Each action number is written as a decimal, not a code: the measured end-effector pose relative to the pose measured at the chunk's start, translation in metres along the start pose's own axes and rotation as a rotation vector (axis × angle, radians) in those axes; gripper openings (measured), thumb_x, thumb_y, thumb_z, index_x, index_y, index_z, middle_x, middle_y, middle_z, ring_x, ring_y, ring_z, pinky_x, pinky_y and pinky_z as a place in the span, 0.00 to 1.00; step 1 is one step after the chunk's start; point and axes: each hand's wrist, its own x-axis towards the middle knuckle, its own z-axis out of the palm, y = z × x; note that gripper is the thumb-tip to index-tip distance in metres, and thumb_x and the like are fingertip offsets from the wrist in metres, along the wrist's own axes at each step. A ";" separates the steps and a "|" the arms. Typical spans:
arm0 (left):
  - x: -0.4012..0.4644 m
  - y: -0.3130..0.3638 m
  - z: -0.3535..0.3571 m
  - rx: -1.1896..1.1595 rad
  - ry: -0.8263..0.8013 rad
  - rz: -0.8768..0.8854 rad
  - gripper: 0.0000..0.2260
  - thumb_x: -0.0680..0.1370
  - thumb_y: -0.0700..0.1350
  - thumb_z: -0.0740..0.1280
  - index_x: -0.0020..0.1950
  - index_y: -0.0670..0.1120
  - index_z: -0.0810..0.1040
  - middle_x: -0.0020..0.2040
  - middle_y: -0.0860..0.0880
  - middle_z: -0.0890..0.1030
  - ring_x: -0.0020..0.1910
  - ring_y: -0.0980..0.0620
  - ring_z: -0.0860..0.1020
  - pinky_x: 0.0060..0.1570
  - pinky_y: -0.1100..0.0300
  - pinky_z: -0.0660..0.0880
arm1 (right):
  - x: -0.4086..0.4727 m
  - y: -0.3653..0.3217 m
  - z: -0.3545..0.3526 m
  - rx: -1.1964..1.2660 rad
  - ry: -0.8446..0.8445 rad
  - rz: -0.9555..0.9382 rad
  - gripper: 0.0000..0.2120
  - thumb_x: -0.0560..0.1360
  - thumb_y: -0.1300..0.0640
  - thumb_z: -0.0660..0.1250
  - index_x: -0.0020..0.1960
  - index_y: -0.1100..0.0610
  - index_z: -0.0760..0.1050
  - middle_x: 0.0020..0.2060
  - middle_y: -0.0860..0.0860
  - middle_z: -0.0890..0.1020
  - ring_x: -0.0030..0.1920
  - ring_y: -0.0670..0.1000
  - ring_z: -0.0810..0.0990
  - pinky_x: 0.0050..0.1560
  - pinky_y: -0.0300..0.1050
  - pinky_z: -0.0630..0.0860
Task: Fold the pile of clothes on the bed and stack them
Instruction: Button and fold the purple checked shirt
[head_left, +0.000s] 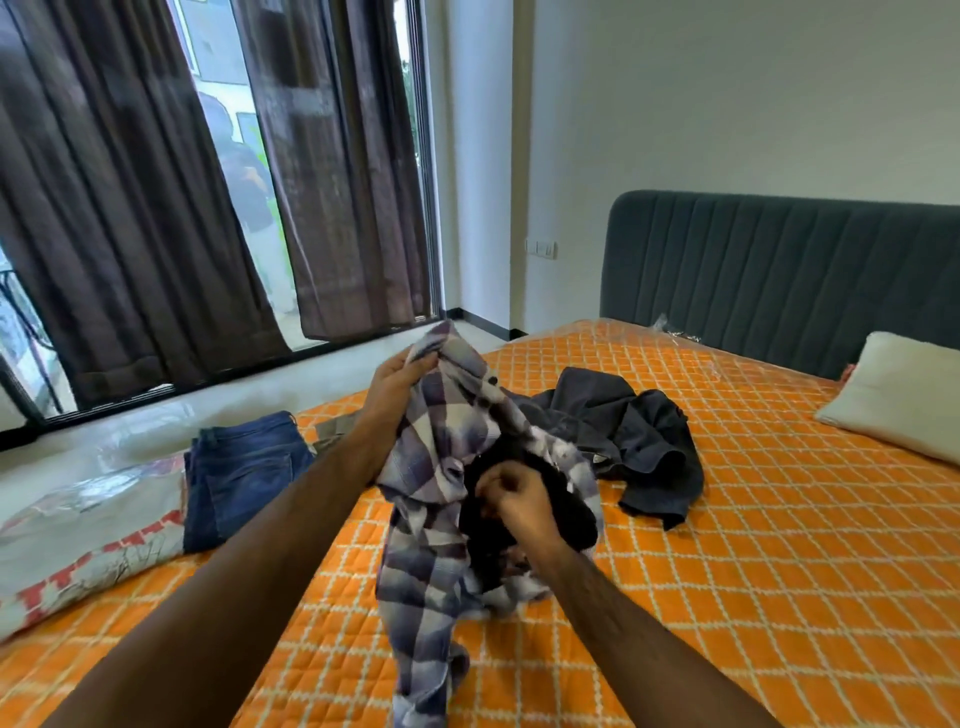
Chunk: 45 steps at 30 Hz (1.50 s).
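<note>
Two hands are being used on one garment: the plaid shirt (431, 467) is being pinched at an upper edge by the left hand (397, 379), fingers curled round the cloth and raised above the bed (779, 545), while the right hand (514, 499) is being closed in a fist on the shirt's dark inner part lower down. Most of the shirt is being held off the orange quilt, its tail trailing toward the near edge. Just beyond it, toward the headboard (779, 270), a dark grey garment (623, 431) is lying crumpled and is not yet being handled. Near the left edge, folded blue jeans (244, 467) are lying flat, with what may be an olive piece behind them. By this showing, the task is being judged as partly done: one or two items folded, the shirt and the grey garment left.
</note>
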 end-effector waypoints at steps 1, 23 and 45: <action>0.003 0.007 -0.001 -0.008 -0.005 0.020 0.08 0.83 0.38 0.62 0.54 0.44 0.81 0.42 0.49 0.87 0.40 0.53 0.85 0.42 0.61 0.81 | 0.000 -0.006 -0.002 -0.008 0.136 -0.112 0.12 0.75 0.70 0.69 0.45 0.53 0.78 0.43 0.49 0.82 0.42 0.42 0.81 0.46 0.39 0.77; -0.046 -0.049 -0.133 1.383 -0.701 -0.622 0.21 0.72 0.61 0.67 0.46 0.43 0.83 0.42 0.46 0.82 0.39 0.50 0.79 0.37 0.62 0.74 | 0.032 0.013 -0.008 -0.170 -0.273 0.268 0.06 0.79 0.66 0.63 0.48 0.57 0.75 0.38 0.59 0.81 0.26 0.49 0.77 0.28 0.38 0.69; -0.101 -0.247 -0.061 1.949 -0.709 0.196 0.35 0.82 0.45 0.63 0.80 0.65 0.46 0.78 0.39 0.56 0.63 0.36 0.73 0.41 0.50 0.72 | -0.030 0.143 -0.007 -1.231 -0.529 0.020 0.18 0.73 0.52 0.70 0.61 0.50 0.72 0.59 0.53 0.80 0.62 0.60 0.78 0.51 0.53 0.80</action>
